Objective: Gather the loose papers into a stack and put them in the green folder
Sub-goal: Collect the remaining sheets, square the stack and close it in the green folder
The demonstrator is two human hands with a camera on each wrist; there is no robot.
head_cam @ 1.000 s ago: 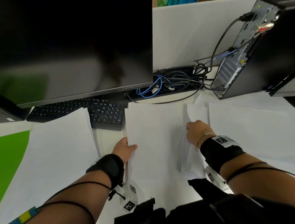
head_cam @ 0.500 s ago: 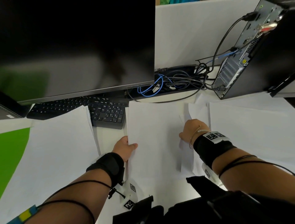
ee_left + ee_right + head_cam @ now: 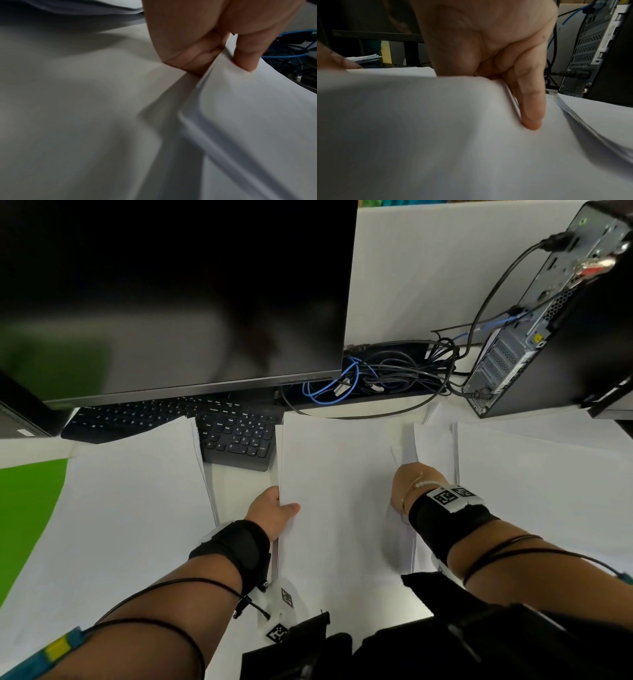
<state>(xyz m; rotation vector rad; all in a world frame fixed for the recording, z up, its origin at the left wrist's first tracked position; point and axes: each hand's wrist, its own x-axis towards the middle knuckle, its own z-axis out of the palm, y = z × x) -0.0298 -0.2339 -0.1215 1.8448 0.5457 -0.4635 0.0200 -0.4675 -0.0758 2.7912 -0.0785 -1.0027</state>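
A sheaf of white papers [image 3: 337, 491] lies in the middle of the desk. My left hand [image 3: 274, 510] pinches its left edge, thumb on top, fingers under; the left wrist view shows the same sheaf [image 3: 257, 121] in that left hand [image 3: 228, 54]. My right hand [image 3: 412, 486] holds more sheets at the sheaf's right edge; in the right wrist view the thumb of the right hand [image 3: 513, 83] presses down on a bent sheet [image 3: 436, 128]. More loose papers [image 3: 130, 508] lie at the left and a further paper pile [image 3: 534, 487] at the right. The green folder [image 3: 30, 508] lies at the far left.
A dark monitor [image 3: 178, 302] stands behind, with a black keyboard [image 3: 236, 436] partly under papers. Tangled cables [image 3: 376, 374] run to a computer tower [image 3: 555, 320] at the back right.
My right hand has slid leftward, bringing its sheets closer to the middle sheaf. The left hand has stayed put on the sheaf's left edge.
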